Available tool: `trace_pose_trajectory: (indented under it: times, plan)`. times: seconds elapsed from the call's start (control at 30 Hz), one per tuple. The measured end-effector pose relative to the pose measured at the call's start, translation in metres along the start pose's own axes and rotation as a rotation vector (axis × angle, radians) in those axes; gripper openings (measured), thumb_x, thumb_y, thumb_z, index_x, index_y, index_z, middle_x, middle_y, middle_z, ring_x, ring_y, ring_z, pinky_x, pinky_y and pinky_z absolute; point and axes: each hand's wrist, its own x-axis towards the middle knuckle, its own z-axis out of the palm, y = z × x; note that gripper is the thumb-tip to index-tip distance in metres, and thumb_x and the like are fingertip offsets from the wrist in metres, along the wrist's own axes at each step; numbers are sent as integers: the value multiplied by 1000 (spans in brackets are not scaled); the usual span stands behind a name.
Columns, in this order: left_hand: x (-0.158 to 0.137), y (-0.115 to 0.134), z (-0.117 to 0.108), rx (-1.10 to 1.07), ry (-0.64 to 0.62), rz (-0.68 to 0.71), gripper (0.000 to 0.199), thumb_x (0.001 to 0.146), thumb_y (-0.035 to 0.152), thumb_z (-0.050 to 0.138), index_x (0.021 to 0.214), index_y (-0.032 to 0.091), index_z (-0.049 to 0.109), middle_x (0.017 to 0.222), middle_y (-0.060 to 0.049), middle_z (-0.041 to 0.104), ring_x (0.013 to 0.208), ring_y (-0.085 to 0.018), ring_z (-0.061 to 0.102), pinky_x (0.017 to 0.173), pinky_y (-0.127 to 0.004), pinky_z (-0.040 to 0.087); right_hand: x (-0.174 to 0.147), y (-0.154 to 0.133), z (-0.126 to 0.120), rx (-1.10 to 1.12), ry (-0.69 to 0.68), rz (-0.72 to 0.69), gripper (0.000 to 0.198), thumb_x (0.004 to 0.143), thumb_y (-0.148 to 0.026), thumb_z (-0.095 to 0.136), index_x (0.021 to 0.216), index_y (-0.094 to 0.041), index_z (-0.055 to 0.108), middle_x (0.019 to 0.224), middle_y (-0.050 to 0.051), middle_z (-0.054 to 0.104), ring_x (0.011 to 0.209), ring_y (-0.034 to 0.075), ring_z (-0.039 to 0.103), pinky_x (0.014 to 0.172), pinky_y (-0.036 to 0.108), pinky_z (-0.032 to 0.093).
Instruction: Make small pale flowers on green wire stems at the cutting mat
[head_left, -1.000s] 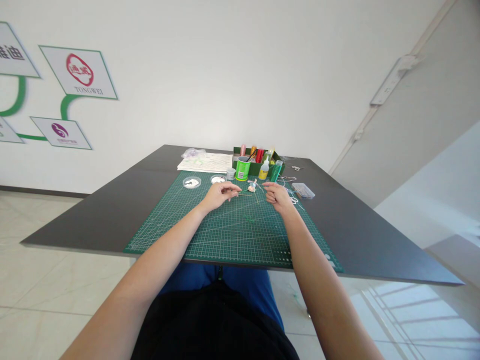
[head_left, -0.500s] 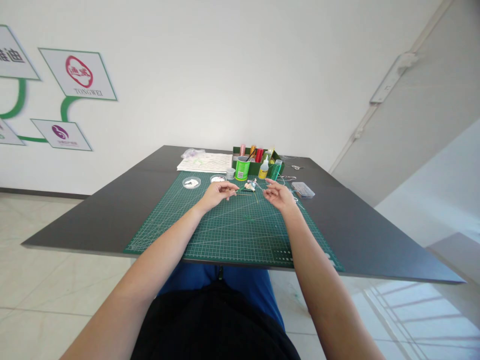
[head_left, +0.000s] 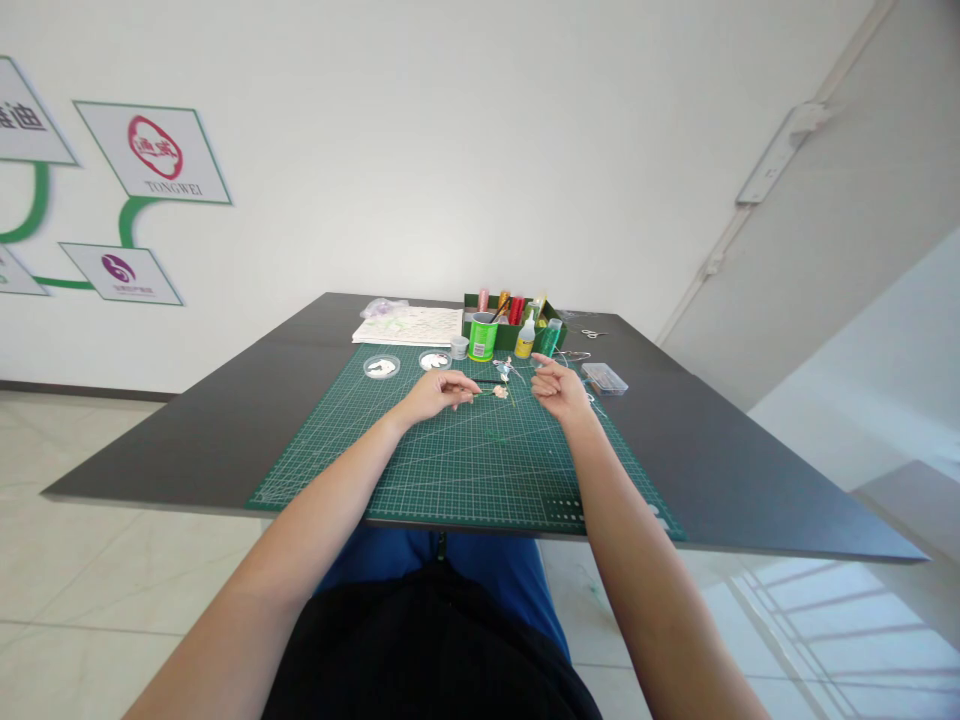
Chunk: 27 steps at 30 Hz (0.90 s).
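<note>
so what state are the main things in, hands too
left hand: pinching a thin green stem
cream flower: at the stem's end
right hand: index finger extended, others curled; grip unclear
green can: upright
yellow-labelled bottle: upright
green box: open, coloured tubes inside
clear case: looks shut
round dishes: open, white bits inside
cutting mat: flat

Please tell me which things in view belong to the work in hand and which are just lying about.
Seemingly in use:
- small pale flower-like piece, held by its green stem in the left hand
- green cutting mat, under the work

Seemingly just lying about:
- scissors
- clear plastic case
- plastic bag
- white sheets
</note>
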Motion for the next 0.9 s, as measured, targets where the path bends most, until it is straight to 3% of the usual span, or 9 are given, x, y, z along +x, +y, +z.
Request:
trace_pose_trajectory:
  times: [0.2, 0.47, 0.73, 0.9]
  plan:
    - [-4, 6, -4, 328, -52, 94, 16, 90, 27, 68, 95, 19, 80, 84, -5, 71, 70, -14, 62, 68, -27, 47, -1, -1, -2, 17, -22, 62, 41, 68, -4, 60, 105, -22, 57, 41, -15, 20, 34, 7, 18, 33, 15, 19]
    - [-4, 5, -8, 585, -67, 149, 18, 93, 19, 62, 95, 22, 80, 92, -5, 73, 83, -17, 66, 80, -30, 47, -4, -2, 0, -1, -33, 113, 39, 73, -4, 59, 108, -20, 57, 43, -14, 23, 34, 7, 18, 32, 15, 15]
    - [-5, 9, -15, 737, -40, 148, 23, 93, 15, 59, 99, 23, 79, 95, -5, 73, 86, -18, 66, 79, -29, 46, -7, -7, 1, -21, -11, 154, 44, 70, -2, 59, 111, -18, 58, 43, -15, 23, 35, 6, 17, 32, 14, 16]
    - [-6, 10, -21, 762, -10, 136, 25, 93, 15, 58, 99, 24, 80, 97, -5, 74, 89, -19, 66, 79, -30, 46, -10, -10, 2, -38, -80, 172, 45, 73, -4, 60, 115, -19, 58, 45, -14, 24, 36, 7, 20, 34, 14, 17]
